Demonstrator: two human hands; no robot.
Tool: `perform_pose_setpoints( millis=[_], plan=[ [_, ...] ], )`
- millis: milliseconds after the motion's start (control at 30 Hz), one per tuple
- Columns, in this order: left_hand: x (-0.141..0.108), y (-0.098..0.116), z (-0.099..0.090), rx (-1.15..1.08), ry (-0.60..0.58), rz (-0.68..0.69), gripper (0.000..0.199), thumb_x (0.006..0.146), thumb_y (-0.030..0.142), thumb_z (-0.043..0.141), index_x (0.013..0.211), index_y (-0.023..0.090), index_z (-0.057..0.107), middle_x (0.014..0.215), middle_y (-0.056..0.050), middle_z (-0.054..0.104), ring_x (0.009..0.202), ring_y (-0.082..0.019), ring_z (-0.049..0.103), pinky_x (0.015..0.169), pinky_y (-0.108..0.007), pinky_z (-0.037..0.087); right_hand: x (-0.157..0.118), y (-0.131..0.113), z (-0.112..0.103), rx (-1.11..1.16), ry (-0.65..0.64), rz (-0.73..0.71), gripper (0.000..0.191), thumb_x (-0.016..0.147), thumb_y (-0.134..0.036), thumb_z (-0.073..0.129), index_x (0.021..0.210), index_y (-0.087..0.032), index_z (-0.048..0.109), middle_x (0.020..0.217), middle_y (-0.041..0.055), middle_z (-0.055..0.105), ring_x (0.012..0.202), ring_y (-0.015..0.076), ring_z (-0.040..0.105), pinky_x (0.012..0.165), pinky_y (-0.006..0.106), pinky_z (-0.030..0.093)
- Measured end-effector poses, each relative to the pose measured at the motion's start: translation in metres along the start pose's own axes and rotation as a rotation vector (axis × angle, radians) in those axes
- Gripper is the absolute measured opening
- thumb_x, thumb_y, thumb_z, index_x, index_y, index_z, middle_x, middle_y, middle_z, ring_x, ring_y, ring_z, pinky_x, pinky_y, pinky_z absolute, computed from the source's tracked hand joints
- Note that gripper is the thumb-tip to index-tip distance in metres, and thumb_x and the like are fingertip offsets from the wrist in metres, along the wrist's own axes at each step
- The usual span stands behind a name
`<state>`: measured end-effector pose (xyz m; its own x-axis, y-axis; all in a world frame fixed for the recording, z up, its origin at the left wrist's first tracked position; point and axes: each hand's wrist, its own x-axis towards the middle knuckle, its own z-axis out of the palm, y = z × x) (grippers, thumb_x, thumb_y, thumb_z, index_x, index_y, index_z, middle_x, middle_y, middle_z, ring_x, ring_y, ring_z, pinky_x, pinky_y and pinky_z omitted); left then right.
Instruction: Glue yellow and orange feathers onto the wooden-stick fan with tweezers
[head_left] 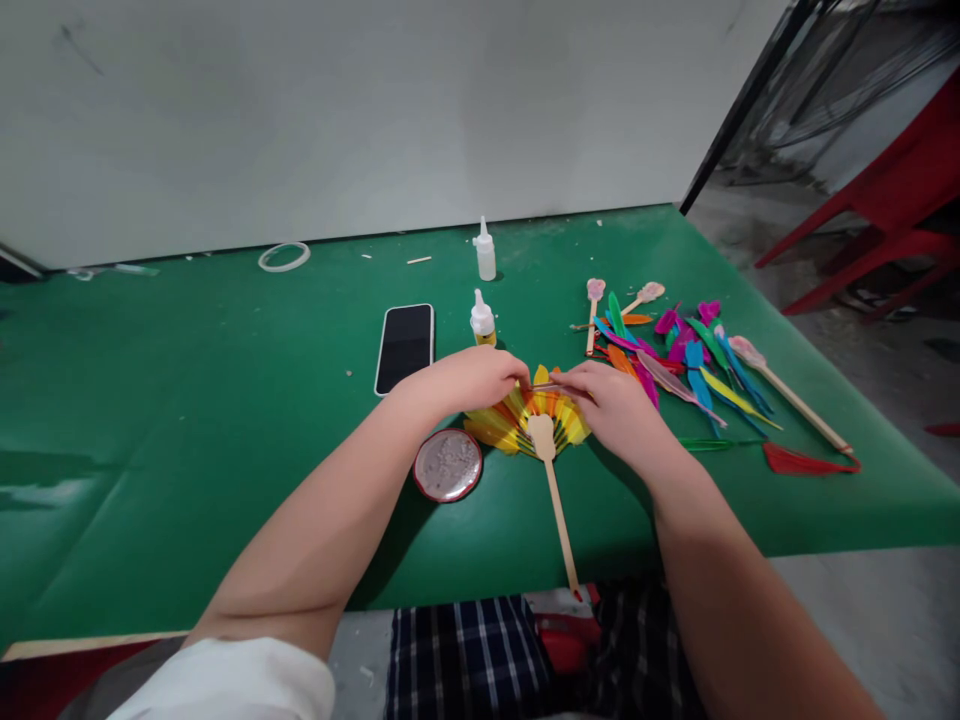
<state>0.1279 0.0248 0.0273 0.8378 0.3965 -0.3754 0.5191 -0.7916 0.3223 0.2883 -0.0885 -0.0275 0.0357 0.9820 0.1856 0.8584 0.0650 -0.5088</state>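
Bare forearms [735,560] frame a feather fan [543,436] lying on the green table [195,420]. The right hand [619,405] pinches a thin rod [551,387] across its top; the left hand [487,378] bunches its fingers, holding what I can't tell. Beside it sits a round tin [448,466]; beyond, phone [406,348] and bottles [486,258].

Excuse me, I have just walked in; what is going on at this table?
A person's left hand and right hand are at the far edge of a yellow-and-orange feather fan. The right hand seems to pinch a thin stick-like thing, too small to identify. The fan's wooden handle points toward the person. Loose coloured feathers lie to the right; a phone lies beyond the left forearm.
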Motion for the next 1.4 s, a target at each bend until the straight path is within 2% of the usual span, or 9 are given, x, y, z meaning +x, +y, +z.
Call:
perform_pose_setpoints(
  millis=[600,833,1033,1100,1133,1233,1300,1333,1400],
  plan=[
    [-0.004,-0.008,-0.003,0.015,0.057,-0.007,0.041,0.083,0.02,0.032,0.106,0.026,0.065,0.097,-0.002,0.068,0.08,-0.015,0.058,0.068,-0.024,0.04,0.001,0.0,-0.002,0.073,0.03,0.03,0.028,0.084,-0.012,0.049,0.102,-0.019,0.07,0.098,0.0068,0.069,0.091,0.0185,0.064,0.083,0.031,0.049],
    [-0.005,-0.005,-0.004,0.023,0.056,-0.008,0.041,0.084,0.02,0.033,0.108,0.025,0.065,0.098,-0.003,0.068,0.082,-0.015,0.058,0.07,-0.024,0.04,0.0,-0.003,-0.008,0.152,0.121,0.037,0.028,0.082,-0.013,0.05,0.098,-0.023,0.07,0.094,0.0045,0.07,0.088,0.0175,0.064,0.079,0.032,0.05],
    [-0.005,-0.005,-0.005,0.005,0.066,0.012,0.038,0.083,0.019,0.035,0.106,0.024,0.065,0.079,-0.002,0.066,0.065,-0.011,0.054,0.062,-0.022,0.036,0.001,-0.005,-0.011,0.189,0.223,0.051,0.027,0.083,-0.013,0.049,0.099,-0.022,0.07,0.095,0.0039,0.07,0.089,0.0176,0.064,0.08,0.032,0.05],
    [-0.006,-0.007,-0.006,-0.021,0.174,-0.001,0.029,0.084,0.026,0.041,0.103,0.023,0.063,0.073,-0.001,0.064,0.062,-0.01,0.052,0.059,-0.022,0.035,0.001,-0.004,-0.011,0.23,0.272,0.076,0.025,0.084,-0.016,0.051,0.099,-0.021,0.069,0.096,0.0042,0.07,0.089,0.0179,0.064,0.081,0.033,0.05],
    [-0.006,-0.007,-0.007,-0.039,0.269,-0.024,0.026,0.084,0.032,0.045,0.101,0.021,0.062,0.071,0.0,0.062,0.061,-0.01,0.051,0.057,-0.022,0.034,0.001,-0.003,-0.01,0.259,0.303,0.099,0.024,0.084,-0.02,0.051,0.1,-0.021,0.069,0.095,0.0044,0.07,0.088,0.0182,0.064,0.079,0.033,0.05],
    [-0.007,-0.01,-0.011,-0.09,0.659,-0.146,0.036,0.086,0.049,0.042,0.097,0.019,0.058,0.071,-0.001,0.06,0.063,-0.012,0.052,0.059,-0.024,0.037,0.0,-0.002,-0.011,0.364,0.392,0.189,0.025,0.085,-0.028,0.052,0.105,-0.022,0.065,0.091,0.0043,0.069,0.075,0.0171,0.064,0.069,0.032,0.052],
    [-0.007,-0.014,-0.012,-0.119,0.907,-0.222,0.042,0.088,0.053,0.035,0.107,0.02,0.053,0.083,-0.004,0.062,0.075,-0.014,0.056,0.067,-0.026,0.041,0.0,-0.003,-0.012,0.436,0.436,0.242,0.027,0.085,-0.03,0.052,0.109,-0.023,0.061,0.084,0.0032,0.067,0.064,0.0146,0.062,0.061,0.03,0.052],
    [-0.006,-0.018,-0.012,-0.129,0.993,-0.245,0.044,0.088,0.053,0.035,0.115,0.02,0.049,0.093,-0.006,0.062,0.085,-0.016,0.057,0.072,-0.028,0.042,0.0,-0.004,-0.014,0.47,0.457,0.262,0.027,0.085,-0.03,0.052,0.11,-0.023,0.06,0.08,0.0023,0.065,0.061,0.0135,0.061,0.058,0.028,0.051],
    [-0.005,-0.027,-0.011,-0.144,1.057,-0.276,0.059,0.083,0.055,0.045,0.131,0.022,0.034,0.116,-0.01,0.057,0.104,-0.02,0.054,0.084,-0.032,0.042,0.0,-0.006,-0.016,0.534,0.493,0.286,0.025,0.086,-0.03,0.05,0.107,-0.022,0.06,0.071,0.0004,0.06,0.057,0.0122,0.059,0.053,0.025,0.05]
  ],
)
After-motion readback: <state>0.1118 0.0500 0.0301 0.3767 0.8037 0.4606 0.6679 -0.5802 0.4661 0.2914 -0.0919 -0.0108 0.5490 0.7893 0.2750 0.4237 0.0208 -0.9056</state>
